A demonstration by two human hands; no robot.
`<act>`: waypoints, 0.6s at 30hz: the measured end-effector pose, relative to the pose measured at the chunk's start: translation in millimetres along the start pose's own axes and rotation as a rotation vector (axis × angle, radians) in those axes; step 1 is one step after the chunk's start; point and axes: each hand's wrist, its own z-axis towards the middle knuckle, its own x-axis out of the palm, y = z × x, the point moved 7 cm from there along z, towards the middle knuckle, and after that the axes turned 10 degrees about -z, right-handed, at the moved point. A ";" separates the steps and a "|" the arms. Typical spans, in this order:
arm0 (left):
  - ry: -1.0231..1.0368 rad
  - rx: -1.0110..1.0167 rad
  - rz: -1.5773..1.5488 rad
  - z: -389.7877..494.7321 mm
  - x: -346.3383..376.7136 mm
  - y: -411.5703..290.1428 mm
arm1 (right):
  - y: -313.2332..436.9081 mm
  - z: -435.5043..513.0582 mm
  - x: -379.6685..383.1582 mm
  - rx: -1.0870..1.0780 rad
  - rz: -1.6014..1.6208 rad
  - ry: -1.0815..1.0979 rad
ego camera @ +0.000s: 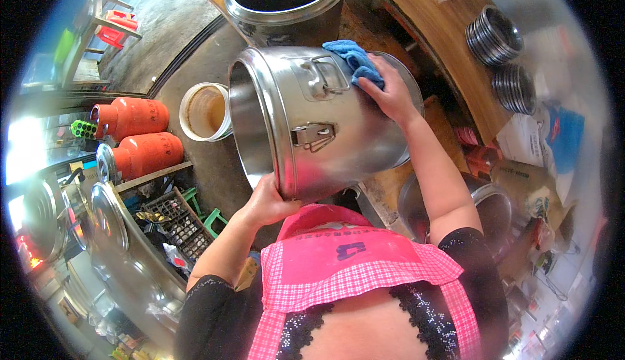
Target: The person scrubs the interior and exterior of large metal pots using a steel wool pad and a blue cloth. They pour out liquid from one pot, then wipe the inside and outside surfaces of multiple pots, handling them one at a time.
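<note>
A large stainless steel insulated barrel [351, 121] lies tilted on its side before me, its open mouth towards the left. My left hand [273, 201] grips the thick rim at the lower edge of the mouth. In my right hand [390, 89] is a blue cloth [354, 62], pressed on the barrel's outer wall near its base. A folding handle [322, 78] and a latch clasp [314, 135] show on the wall between my hands. The barrel's underside and what bears it are partly hidden.
Beyond stands another steel barrel [285, 18], open at the top. A white bucket [188, 111] with brownish contents and red gas cylinders [141, 116] are at left, near a crate [183, 223]. Stacked metal bowls [493, 35] stand on the right beside a wooden counter edge [434, 33].
</note>
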 end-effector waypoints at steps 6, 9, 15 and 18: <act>-0.045 -0.004 -0.132 3.5 5.1 -4.0 | 33.3 24.5 22.9 -0.009 0.075 0.151; -0.051 0.015 0.001 5.7 3.1 -7.1 | 49.9 -11.4 9.1 0.055 0.053 -0.011; 0.012 0.014 -0.003 14.3 2.5 -15.1 | 105.6 -72.2 -29.8 -0.076 0.115 -0.142; -0.023 0.108 0.023 17.3 12.9 -20.9 | 106.8 -53.9 -29.0 -0.105 0.229 -0.057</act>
